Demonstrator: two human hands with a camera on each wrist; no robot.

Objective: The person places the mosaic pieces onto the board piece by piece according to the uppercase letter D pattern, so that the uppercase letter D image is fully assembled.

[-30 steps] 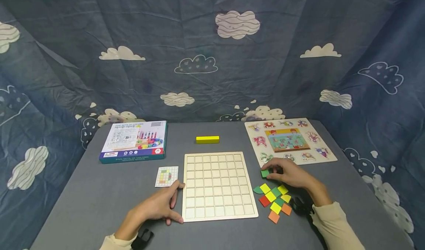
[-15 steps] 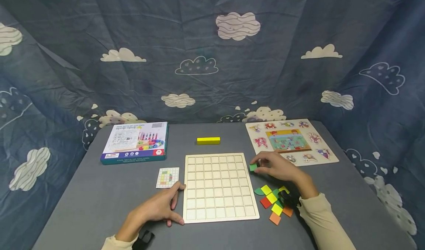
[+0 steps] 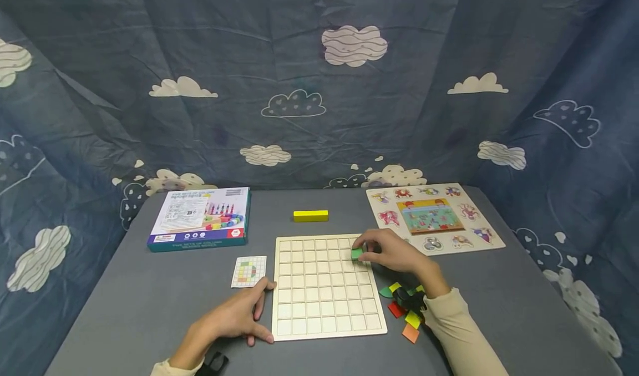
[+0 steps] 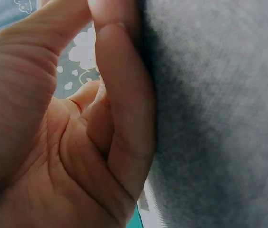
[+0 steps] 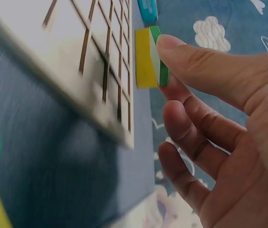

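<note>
A pale wooden grid board [image 3: 325, 287] lies in the middle of the table in the head view. My left hand [image 3: 232, 315] rests at its left side, thumb and index finger touching the edge. In the left wrist view, that hand's other fingers bend loosely beside the grey tabletop. Over the board's upper right corner, my right hand [image 3: 396, 254] pinches a small green tile [image 5: 163, 71] between thumb and index finger. Its remaining fingers are half bent in the right wrist view. Whether the tile touches the board I cannot tell.
Several coloured tiles, including an orange one [image 3: 411, 333], lie right of the board, partly hidden by the right wrist. A pattern card [image 3: 248, 271] lies left. Further back are a boxed set [image 3: 199, 220], a yellow bar [image 3: 310, 216] and a picture puzzle [image 3: 389, 201].
My right hand has carried the green tile leftward from beside the puzzle to above the board's upper right corner. The left hand has kept its place at the board's edge.
</note>
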